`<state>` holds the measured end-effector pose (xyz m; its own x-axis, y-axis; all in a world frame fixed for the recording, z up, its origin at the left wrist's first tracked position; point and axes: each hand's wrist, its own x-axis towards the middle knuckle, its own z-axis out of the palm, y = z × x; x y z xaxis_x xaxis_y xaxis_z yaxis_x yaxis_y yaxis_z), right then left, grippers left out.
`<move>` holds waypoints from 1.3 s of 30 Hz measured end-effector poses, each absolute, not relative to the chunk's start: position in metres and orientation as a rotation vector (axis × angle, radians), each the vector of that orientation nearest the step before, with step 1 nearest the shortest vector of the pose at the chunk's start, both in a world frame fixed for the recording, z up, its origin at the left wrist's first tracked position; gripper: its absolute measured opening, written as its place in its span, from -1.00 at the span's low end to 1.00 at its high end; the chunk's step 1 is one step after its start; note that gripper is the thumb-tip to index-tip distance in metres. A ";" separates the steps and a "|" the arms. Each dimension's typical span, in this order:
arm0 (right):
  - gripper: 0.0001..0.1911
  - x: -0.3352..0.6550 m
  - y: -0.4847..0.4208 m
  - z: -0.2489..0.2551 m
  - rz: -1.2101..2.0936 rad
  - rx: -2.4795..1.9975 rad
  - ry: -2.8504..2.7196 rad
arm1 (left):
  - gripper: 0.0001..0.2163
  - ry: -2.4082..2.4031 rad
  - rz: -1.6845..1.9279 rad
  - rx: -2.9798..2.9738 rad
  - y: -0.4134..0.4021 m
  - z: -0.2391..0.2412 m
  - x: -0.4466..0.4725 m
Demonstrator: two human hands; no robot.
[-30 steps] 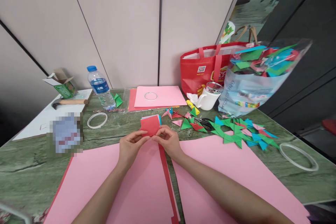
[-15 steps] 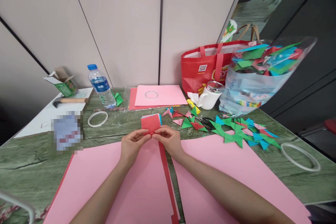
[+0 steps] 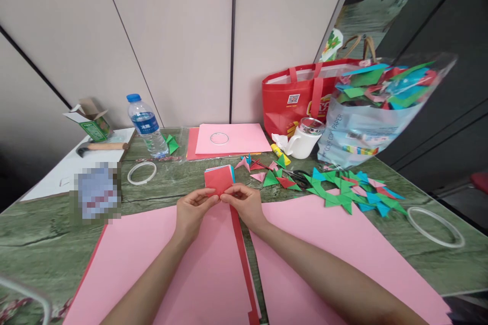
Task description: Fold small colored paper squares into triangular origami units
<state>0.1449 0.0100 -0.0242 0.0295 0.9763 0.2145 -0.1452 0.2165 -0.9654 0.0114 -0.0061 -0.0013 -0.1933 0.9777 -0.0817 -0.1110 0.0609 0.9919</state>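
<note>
Both thumbs and forefingers pinch a small red piece of paper (image 3: 218, 191), with my left hand (image 3: 192, 208) at its left side and my right hand (image 3: 246, 205) at its right. The fingertips almost meet at the paper's near edge. Just behind them lies a stack of small square papers (image 3: 219, 174), red on top with blue and white edges showing. Where the held paper ends and the red top sheet starts is hard to make out. Large pink sheets (image 3: 152, 254) lie beneath my hands and forearms, a red sheet's edge showing under them.
Folded paper pieces (image 3: 335, 190) in several colours lie at the right, by black scissors (image 3: 301, 177). Behind stand a white mug (image 3: 305, 142), a red bag (image 3: 284, 94) and a plastic bag of folded papers (image 3: 351, 137). A water bottle (image 3: 147, 127) and hammer (image 3: 102, 146) are at the left.
Hardly anything differs. Both hands stay pinched on the red paper in the same place, and the view has shifted very slightly.
</note>
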 end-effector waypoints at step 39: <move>-0.80 0.143 0.011 -0.036 1.332 -0.862 -1.285 | -0.66 1.157 1.278 1.063 -0.008 0.002 0.002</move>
<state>0.1434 0.0109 -0.0364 -0.1942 0.9678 0.1603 -0.1948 0.1222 -0.9732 0.0016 -0.0079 0.0025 -0.0425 0.9984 -0.0364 -0.1353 0.0304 0.9903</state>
